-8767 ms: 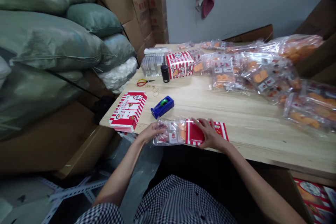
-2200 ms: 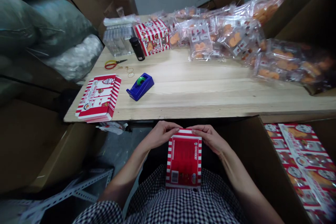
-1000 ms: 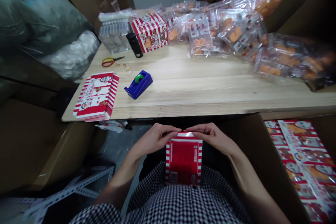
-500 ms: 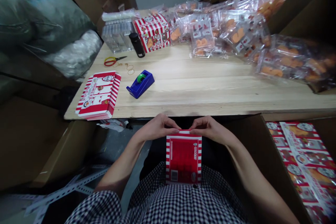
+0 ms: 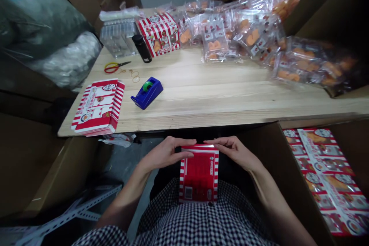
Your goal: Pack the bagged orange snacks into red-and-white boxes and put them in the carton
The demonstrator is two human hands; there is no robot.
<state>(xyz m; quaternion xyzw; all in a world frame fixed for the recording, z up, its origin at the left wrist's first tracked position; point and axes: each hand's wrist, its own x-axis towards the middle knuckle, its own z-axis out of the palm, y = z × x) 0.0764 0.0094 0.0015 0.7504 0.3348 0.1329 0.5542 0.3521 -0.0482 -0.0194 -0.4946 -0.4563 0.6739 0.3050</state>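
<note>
A red box with white-striped sides [image 5: 199, 177] stands against my checked shirt, below the table's front edge. Its printed back, with a barcode in a lower corner, faces up to me. My left hand [image 5: 170, 153] grips the box's upper left corner, thumb on the red face and fingers along the top edge. At the upper right corner, my right hand [image 5: 235, 152] has its fingers and thumb closed on the top edge. What is inside the box is hidden.
On the wooden table [image 5: 201, 96] lie flat printed cartons [image 5: 98, 107], a blue tape dispenser [image 5: 147, 93], scissors [image 5: 115, 67], a black bottle [image 5: 142, 49], a made-up striped box [image 5: 160, 35] and bagged toy food [image 5: 215, 40]. A cardboard carton [image 5: 279, 173] at right holds packed boxes [image 5: 325, 173].
Earlier my hands worked a clear toy pack and a flat carton on the table; now the box is at my lap. In the last half second my left thumb slid down onto its face.
</note>
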